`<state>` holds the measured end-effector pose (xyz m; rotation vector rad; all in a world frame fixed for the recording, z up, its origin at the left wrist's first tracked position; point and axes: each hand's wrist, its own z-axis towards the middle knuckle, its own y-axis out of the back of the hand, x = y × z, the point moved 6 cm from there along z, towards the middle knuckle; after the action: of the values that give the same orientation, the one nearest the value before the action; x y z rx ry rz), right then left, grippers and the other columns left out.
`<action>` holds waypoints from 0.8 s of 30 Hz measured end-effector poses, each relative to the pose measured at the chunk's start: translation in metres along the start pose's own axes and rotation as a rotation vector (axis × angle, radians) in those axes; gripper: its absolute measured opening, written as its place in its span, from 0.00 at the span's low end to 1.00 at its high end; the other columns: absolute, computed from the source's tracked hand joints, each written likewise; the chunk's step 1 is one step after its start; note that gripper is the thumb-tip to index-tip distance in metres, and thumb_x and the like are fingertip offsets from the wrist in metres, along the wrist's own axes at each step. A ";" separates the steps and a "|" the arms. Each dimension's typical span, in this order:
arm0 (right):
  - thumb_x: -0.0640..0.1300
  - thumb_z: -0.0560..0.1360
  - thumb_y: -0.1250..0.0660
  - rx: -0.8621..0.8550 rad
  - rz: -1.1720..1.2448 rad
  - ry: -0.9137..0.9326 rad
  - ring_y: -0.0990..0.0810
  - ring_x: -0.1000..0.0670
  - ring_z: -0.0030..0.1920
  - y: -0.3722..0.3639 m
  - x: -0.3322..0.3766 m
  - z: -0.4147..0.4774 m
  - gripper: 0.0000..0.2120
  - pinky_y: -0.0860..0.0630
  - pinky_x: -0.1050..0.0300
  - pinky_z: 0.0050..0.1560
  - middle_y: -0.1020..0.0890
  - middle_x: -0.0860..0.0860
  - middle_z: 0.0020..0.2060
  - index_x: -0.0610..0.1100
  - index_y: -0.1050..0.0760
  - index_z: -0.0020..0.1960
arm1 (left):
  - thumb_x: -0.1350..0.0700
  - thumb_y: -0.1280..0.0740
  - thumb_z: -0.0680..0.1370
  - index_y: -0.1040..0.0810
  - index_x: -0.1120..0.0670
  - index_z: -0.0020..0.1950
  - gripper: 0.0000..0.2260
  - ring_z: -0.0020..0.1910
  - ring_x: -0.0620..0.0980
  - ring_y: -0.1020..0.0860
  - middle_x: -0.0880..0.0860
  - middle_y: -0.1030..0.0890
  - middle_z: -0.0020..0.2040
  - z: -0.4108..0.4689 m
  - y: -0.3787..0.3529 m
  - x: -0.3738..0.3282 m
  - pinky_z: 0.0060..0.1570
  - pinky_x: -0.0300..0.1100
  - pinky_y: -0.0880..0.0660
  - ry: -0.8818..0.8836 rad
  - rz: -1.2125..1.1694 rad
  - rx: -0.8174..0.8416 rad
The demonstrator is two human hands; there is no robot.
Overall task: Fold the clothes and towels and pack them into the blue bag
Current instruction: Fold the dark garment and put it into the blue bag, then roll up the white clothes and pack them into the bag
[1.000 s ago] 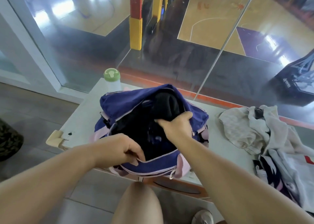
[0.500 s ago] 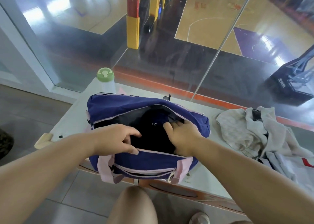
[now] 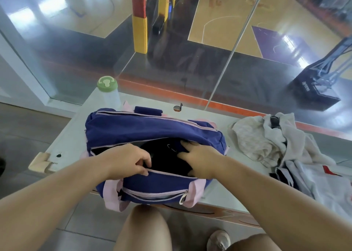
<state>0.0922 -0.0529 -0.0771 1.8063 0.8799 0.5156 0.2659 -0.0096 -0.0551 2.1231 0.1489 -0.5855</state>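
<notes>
The blue bag (image 3: 152,131) with pink trim lies on the white table (image 3: 213,117), its top zipper open. A black garment (image 3: 163,155) fills the opening. My left hand (image 3: 129,160) pinches the near edge of the opening. My right hand (image 3: 200,160) rests flat on the black garment inside, fingers spread. A heap of pale towels and clothes (image 3: 266,140) lies to the right of the bag, and a white garment with red marks (image 3: 323,182) sits nearer me.
A bottle with a green lid (image 3: 107,91) stands behind the bag's left end. A glass wall (image 3: 171,60) runs along the table's far edge. My knee (image 3: 144,229) and shoe (image 3: 219,239) are below the table's near edge.
The bag's far flap has dropped down flat and the bag has settled lower. My right hand has pushed the black garment deeper inside. My left hand keeps its hold on the near edge.
</notes>
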 end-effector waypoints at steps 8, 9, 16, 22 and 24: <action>0.49 0.79 0.41 -0.128 0.132 -0.006 0.21 0.46 0.52 0.024 0.007 -0.078 0.13 0.25 0.52 0.49 0.19 0.50 0.54 0.48 0.28 0.62 | 0.44 0.35 0.75 0.22 0.43 0.53 0.09 0.47 0.41 0.25 0.39 0.24 0.48 -0.017 -0.013 -0.034 0.51 0.41 0.25 -0.071 0.228 -0.187; 0.50 0.79 0.41 -0.124 0.161 -0.044 0.22 0.46 0.52 0.022 0.003 -0.089 0.13 0.26 0.52 0.50 0.20 0.50 0.54 0.49 0.28 0.62 | 0.44 0.36 0.75 0.22 0.43 0.53 0.09 0.46 0.41 0.25 0.39 0.25 0.47 -0.018 -0.014 -0.042 0.50 0.40 0.26 -0.087 0.234 -0.217; 0.57 0.78 0.41 -0.019 0.286 -0.351 0.26 0.47 0.62 -0.018 -0.049 -0.181 0.20 0.29 0.51 0.58 0.26 0.53 0.65 0.53 0.34 0.69 | 0.44 0.36 0.76 0.21 0.44 0.53 0.09 0.45 0.41 0.24 0.40 0.22 0.48 0.001 -0.025 -0.127 0.49 0.36 0.26 -0.220 0.189 -0.302; 0.58 0.77 0.40 0.015 0.450 -0.630 0.24 0.49 0.58 -0.074 -0.110 -0.266 0.20 0.26 0.52 0.55 0.25 0.54 0.63 0.54 0.34 0.67 | 0.40 0.37 0.75 0.21 0.45 0.54 0.14 0.45 0.41 0.23 0.42 0.20 0.50 0.053 -0.063 -0.208 0.49 0.37 0.24 -0.331 0.231 -0.165; 0.57 0.77 0.39 0.002 0.472 -0.734 0.23 0.49 0.52 -0.092 -0.131 -0.294 0.18 0.27 0.55 0.47 0.23 0.53 0.58 0.52 0.32 0.64 | 0.40 0.37 0.75 0.21 0.46 0.55 0.14 0.44 0.40 0.24 0.42 0.20 0.49 0.074 -0.078 -0.234 0.48 0.35 0.26 -0.348 0.226 -0.120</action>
<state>-0.2261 0.0452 -0.0401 1.9949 -0.0503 0.1028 0.0093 0.0028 -0.0413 1.8591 -0.2417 -0.7775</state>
